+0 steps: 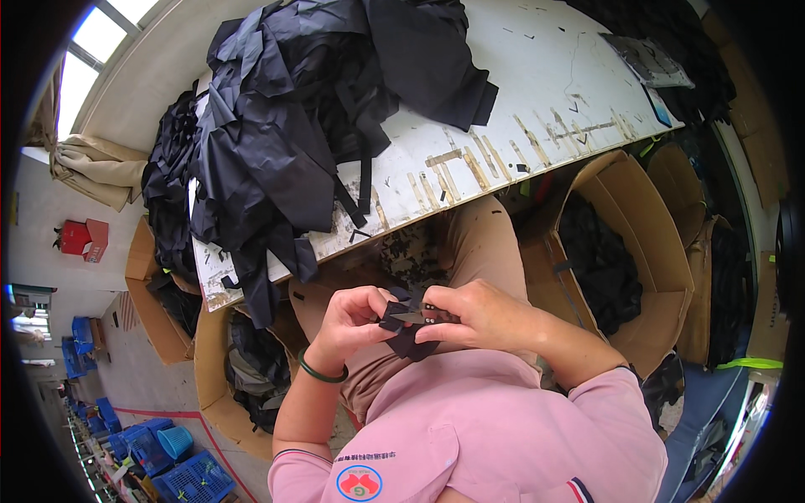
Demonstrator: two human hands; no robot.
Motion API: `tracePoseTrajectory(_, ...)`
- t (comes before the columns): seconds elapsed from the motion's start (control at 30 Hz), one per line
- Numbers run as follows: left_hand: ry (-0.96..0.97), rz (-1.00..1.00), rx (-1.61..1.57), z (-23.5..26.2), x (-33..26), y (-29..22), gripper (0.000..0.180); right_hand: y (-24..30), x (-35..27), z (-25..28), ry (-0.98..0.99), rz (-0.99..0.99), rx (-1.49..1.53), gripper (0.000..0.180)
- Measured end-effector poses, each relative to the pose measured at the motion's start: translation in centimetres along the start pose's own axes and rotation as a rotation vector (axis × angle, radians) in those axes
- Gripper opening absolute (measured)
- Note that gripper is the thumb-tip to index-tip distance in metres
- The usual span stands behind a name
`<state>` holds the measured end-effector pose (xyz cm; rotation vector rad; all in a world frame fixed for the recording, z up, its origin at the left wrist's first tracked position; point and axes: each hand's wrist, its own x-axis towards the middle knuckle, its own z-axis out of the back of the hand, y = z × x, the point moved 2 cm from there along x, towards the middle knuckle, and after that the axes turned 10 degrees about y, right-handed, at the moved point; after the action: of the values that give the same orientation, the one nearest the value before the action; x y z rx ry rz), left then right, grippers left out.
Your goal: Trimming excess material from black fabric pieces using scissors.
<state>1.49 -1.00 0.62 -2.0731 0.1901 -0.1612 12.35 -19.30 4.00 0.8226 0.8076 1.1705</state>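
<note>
so the left fingers are pinched tight on a small black fabric piece, which sits right between the two hands, above the lap; the right fingers are closed around some small snips, blades pointing toward the left fingers and right up against the fabric, can't really tell if they're cutting into it; a dark green bangle is on the wrist just behind the left fingers; past them, a big black fabric heap hangs over the edge of a scuffed white surface; cardboard boxes stand off either side of the fingers
</note>
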Motion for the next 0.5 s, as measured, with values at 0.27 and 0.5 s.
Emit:
tracePoseTrajectory(0.27, -0.009, 0.048, -0.015, 0.02, -0.06, 0.23, 0.014, -0.24, 0.21, -0.33, 0.038, -0.006, 0.015, 0.038)
tracePoseTrajectory(0.5, 0.08, 0.028, 0.025, 0.22, -0.06, 0.08, 0.012, -0.67, -0.12, -0.35, 0.022, -0.009, 0.087, 0.036)
